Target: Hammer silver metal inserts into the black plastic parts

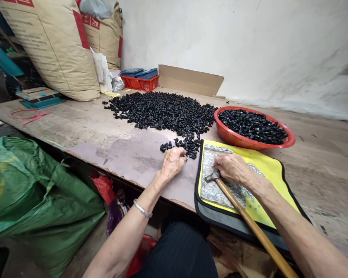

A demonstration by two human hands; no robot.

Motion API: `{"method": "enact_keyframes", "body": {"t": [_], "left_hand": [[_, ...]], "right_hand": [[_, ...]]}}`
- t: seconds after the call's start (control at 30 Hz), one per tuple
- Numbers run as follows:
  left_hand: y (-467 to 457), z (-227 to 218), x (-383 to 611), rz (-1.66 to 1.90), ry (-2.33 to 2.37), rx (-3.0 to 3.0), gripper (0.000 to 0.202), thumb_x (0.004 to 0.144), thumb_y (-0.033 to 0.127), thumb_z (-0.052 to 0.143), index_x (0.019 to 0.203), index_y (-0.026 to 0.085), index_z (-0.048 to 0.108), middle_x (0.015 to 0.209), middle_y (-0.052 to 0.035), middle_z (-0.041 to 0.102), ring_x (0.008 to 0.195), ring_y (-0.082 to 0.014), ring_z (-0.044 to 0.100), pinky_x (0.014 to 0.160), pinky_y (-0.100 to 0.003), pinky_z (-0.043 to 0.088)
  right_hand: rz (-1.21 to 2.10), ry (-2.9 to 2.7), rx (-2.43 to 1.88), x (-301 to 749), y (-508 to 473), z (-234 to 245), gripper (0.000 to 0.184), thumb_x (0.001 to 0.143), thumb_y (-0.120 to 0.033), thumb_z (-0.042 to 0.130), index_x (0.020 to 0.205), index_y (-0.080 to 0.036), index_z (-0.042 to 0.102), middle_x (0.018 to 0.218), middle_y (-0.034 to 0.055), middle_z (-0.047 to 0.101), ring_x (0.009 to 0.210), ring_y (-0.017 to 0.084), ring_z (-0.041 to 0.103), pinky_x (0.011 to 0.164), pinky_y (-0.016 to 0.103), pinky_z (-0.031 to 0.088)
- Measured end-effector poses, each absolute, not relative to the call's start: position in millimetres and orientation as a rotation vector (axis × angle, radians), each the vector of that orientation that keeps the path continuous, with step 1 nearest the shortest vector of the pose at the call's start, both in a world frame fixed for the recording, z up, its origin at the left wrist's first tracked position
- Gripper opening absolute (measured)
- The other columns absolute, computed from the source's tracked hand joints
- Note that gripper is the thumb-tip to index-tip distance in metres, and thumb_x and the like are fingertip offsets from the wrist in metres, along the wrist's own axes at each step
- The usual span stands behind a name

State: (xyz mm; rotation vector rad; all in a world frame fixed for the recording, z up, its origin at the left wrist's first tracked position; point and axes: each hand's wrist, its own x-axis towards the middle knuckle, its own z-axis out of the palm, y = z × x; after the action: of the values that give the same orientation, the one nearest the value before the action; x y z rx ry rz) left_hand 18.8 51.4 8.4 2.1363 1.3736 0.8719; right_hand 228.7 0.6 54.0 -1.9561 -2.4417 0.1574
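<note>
My left hand (173, 161), with a bangle on its wrist, is closed in a pinch at the near edge of a spill of small black plastic parts (162, 112). Whatever its fingertips hold is too small to make out. My right hand (232, 166) is curled down over a speckled stone slab (210, 193); its fingertips are hidden. Just below that hand lies a hammer (240, 208), its head on the slab and its wooden handle running toward me under my right forearm. Small silvery metal pieces (249, 195) are scattered beside the slab on a yellow mat (274, 181).
A red bowl (224, 131) full of black parts stands behind the mat. At the back are a red basket (139, 83) with blue trays, a cardboard strip (188, 79) and large paper sacks (50, 46). A green sack (40, 208) sits below the table edge at left.
</note>
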Motion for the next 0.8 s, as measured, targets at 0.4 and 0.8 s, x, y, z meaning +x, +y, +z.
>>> {"method": "enact_keyframes", "body": {"t": [0.4,0.8], "left_hand": [[54,19,54,0.490,1.347,2.769,0.025,0.079,0.011,0.045,0.091,0.021,0.064,0.098,-0.0106,0.051,0.104,-0.0273,0.043,0.069,-0.032,0.041],[7,33,27,1.157,0.850,0.909,0.013,0.068,0.021,0.064,0.066,0.016,0.053,0.061,0.0022,0.048,0.049,-0.0098,0.045,0.039,-0.021,0.036]], "right_hand": [[0.181,-2.239,-1.934,229,-15,56,0.019,0.077,-0.019,0.038,0.070,-0.017,0.056,0.069,0.0023,0.061,0.061,0.012,0.051,0.057,0.022,0.033],[0.169,-1.998,-1.601,195,-129,89,0.019,0.083,-0.026,0.046,0.065,-0.021,0.051,0.057,-0.0020,0.055,0.049,0.010,0.050,0.051,0.022,0.037]]}}
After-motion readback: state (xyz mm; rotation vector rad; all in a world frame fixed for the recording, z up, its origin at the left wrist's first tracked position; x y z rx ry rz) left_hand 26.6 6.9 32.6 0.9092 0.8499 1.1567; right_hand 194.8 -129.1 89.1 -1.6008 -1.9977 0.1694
